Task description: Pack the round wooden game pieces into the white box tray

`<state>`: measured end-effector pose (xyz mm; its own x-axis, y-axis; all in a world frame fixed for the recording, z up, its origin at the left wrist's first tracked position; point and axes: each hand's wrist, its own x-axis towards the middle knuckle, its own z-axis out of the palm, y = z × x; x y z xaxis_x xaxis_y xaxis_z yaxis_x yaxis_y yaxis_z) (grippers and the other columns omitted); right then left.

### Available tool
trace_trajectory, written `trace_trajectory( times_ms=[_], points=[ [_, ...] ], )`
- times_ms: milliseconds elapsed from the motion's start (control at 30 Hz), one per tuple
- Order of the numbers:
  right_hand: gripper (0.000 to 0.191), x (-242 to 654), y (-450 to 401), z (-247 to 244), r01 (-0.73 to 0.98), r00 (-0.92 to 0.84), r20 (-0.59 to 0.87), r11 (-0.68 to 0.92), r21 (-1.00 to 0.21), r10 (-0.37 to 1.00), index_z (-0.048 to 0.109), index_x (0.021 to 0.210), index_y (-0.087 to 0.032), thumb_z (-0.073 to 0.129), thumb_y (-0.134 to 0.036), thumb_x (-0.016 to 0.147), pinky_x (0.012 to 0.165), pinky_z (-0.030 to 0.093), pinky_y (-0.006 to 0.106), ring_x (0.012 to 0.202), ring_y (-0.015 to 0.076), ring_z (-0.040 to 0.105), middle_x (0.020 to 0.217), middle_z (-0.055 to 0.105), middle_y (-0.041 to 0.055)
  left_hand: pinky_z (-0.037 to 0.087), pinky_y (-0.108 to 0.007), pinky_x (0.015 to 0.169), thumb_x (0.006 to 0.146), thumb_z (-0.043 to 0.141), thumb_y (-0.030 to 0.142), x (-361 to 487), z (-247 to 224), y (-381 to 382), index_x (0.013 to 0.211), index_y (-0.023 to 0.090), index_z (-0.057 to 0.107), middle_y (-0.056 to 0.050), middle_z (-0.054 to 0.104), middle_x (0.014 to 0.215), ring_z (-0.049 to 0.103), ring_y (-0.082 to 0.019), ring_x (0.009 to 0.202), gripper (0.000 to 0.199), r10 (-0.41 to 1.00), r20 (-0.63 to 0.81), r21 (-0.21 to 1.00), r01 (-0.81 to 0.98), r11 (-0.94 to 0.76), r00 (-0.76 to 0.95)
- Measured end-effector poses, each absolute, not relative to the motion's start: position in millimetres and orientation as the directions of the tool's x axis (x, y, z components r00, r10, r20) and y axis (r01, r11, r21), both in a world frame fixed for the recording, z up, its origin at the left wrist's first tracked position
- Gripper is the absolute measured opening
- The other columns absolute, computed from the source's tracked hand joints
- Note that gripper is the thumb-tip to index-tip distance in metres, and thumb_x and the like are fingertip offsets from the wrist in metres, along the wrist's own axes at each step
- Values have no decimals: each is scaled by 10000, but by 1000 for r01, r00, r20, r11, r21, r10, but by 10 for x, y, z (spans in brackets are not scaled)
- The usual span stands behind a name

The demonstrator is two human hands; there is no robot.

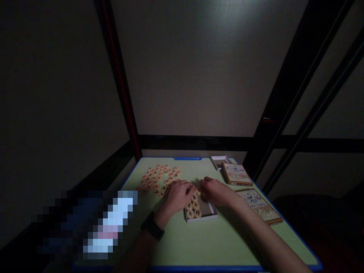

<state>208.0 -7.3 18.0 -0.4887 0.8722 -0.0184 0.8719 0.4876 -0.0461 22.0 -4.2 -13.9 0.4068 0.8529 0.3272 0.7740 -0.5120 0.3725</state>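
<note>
- Here, the left hand (178, 195) bends over the open box (206, 209), fingers close together.
- The right hand (216, 190) curls beside it; whether either grips anything, I cannot tell.
- Round pieces (197, 214) lie in the box's left side.

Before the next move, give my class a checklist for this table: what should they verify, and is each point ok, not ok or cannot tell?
1. Tray resting flat on the table: ok.
2. Bare space left inside it: ok, towards its right side.
3. Discs at the tray's near end lying marked side up: ok.
4. Loose discs sorted by colour: not ok, red and black markings are mixed.
5. Left hand clear of the tray's far end: not ok, its fingers are over that area.
6. Right hand has a firm grip on a disc: cannot tell, its fingertips are obscured.
</note>
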Motion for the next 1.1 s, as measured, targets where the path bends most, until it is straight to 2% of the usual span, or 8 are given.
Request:
trace_trajectory(
  times_ms=[467, 800, 1100],
  points=[
    [186, 2061, -83, 210, 899, -437, -13, 437, 1, 899, 623, 1049, -165, 520, -181, 896, 624, 346, 274, 840, 218, 670, 969, 708, 108, 475, -281, 818, 957, 438, 273, 227, -86, -66, 821, 206, 724, -50, 742, 870, 671, -188, 857, 323, 853, 288, 357, 778, -517, 434],
    [211, 2052, -81, 151, 879, -474, 16, 471, 71, 881, 607, 1049, -169, 488, -140, 878, 600, 342, 288, 829, 240, 692, 956, 704, 117, 471, -266, 810, 949, 454, 246, 241, -75, -75, 819, 207, 722, -46, 746, 873, 673, -180, 857, 301, 857, 286, 348, 787, -510, 429],
    [195, 2079, -69, 162, 886, -463, 9, 462, 30, 886, 595, 1047, -174, 524, -163, 866, 600, 331, 286, 830, 229, 682, 963, 688, 111, 478, -276, 817, 951, 454, 279, 222, -127, -52, 825, 214, 726, -42, 747, 869, 669, -180, 845, 307, 852, 318, 367, 775, -514, 415]
  ],
)
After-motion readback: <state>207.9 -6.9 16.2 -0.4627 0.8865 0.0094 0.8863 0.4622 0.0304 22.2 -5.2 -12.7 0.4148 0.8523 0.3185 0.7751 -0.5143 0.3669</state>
